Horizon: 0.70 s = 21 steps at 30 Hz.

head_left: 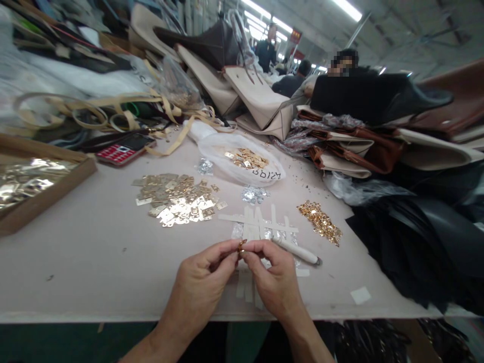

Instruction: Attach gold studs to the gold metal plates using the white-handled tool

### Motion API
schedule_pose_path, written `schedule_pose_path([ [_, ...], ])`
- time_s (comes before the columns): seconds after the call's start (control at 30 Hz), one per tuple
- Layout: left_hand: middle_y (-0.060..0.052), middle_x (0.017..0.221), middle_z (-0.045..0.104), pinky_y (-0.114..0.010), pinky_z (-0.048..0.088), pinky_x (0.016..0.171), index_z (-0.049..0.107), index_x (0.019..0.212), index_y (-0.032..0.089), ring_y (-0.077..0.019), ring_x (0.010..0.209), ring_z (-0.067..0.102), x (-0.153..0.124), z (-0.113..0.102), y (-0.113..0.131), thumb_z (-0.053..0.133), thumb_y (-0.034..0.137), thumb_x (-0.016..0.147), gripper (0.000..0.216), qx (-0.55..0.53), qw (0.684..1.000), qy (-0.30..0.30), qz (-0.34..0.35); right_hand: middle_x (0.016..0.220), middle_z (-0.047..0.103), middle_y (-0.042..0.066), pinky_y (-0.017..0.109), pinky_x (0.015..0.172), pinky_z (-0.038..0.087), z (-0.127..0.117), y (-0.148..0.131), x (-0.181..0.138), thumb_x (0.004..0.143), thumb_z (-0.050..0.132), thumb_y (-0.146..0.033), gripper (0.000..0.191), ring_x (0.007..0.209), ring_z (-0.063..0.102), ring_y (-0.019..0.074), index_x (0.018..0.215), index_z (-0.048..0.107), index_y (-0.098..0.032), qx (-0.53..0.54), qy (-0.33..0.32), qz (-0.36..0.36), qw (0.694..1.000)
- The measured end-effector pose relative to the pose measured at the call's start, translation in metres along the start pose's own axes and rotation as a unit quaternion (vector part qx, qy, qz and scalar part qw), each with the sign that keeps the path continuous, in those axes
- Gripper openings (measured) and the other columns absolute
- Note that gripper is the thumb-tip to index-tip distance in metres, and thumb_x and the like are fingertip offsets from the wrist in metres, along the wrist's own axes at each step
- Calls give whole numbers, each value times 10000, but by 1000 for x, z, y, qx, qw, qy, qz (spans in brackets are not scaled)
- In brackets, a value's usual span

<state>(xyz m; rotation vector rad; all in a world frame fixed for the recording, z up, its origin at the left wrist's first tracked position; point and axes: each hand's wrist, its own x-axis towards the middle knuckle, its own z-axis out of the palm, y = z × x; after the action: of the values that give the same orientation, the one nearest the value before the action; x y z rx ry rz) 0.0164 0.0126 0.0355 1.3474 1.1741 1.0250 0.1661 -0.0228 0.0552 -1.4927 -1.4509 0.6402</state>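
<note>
Both hands meet near the table's front edge, pinching a small gold metal piece between their fingertips. My left hand grips it from the left, and my right hand from the right. Its exact kind is too small to make out. Beneath and beyond the hands lie white strips crossed over clear plastic. A white pen-like tool rests just past my right hand. Flat gold plates are heaped to the left, small gold fittings to the right, and silver discs ahead.
A white plastic bag holding gold pieces lies open mid-table. At left are a cardboard box of metal plates and a red-patterned phone. Handbags pile up behind; black sheets cover the right side. People sit beyond.
</note>
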Motion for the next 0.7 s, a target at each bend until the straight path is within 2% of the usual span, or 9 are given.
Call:
schedule_pose_path([
  [0.1,16,934,808,-257,630,828,811,979,253,-181,832,774,-5,1,-4,639,328,845,231,20,999,-4,35,821,761,-12,243,742,525,-2,0,-3,889,657,-181,91,764,686,132,869,737,-220,9,-6,17,1000],
  [0.2,25,969,805,-240,608,881,801,1013,258,-163,865,773,-8,0,-6,610,287,876,237,58,994,-23,94,774,732,-16,239,709,523,-4,3,-7,887,669,-209,16,728,678,130,878,683,-208,13,12,26,1000],
  [0.3,24,1007,801,-212,593,885,774,1059,252,-145,884,768,-8,-2,-5,562,259,917,255,100,980,-72,156,807,735,-6,251,722,533,-7,9,-12,878,692,-227,106,754,691,142,977,661,-209,-11,34,7,999],
  [0.37,17,1016,796,-195,597,826,733,1124,250,-142,881,764,-6,-5,-7,529,260,946,271,145,965,-113,186,841,750,3,258,747,535,-7,15,-13,886,686,-226,86,784,702,146,971,679,-217,-39,38,-34,998],
  [0.47,-21,1115,772,-230,601,840,653,1237,236,-168,956,753,2,-8,-18,501,277,971,309,229,929,-130,259,836,757,20,283,740,513,-6,27,-11,918,623,-216,73,786,696,162,904,694,-220,-125,37,-125,984],
  [0.57,-76,1209,739,-319,561,999,645,1230,196,-213,1086,721,12,-10,-37,500,250,959,312,285,868,-88,397,748,717,42,328,700,460,-4,41,-8,925,544,-190,160,738,655,199,819,661,-211,-269,14,-198,942],
  [0.63,-93,1196,741,-328,551,1016,656,1204,176,-220,1092,717,17,-11,-47,494,215,954,300,313,827,-79,460,716,687,46,343,692,432,-3,46,-8,925,516,-174,188,721,626,212,785,636,-210,-332,-15,-214,919],
  [0.7,-102,1185,743,-322,551,1005,663,1192,157,-218,1081,717,18,-12,-52,482,179,950,303,336,797,-80,495,753,691,51,348,715,427,-3,47,-10,932,514,-168,180,751,620,215,804,634,-205,-350,-36,-206,913],
])
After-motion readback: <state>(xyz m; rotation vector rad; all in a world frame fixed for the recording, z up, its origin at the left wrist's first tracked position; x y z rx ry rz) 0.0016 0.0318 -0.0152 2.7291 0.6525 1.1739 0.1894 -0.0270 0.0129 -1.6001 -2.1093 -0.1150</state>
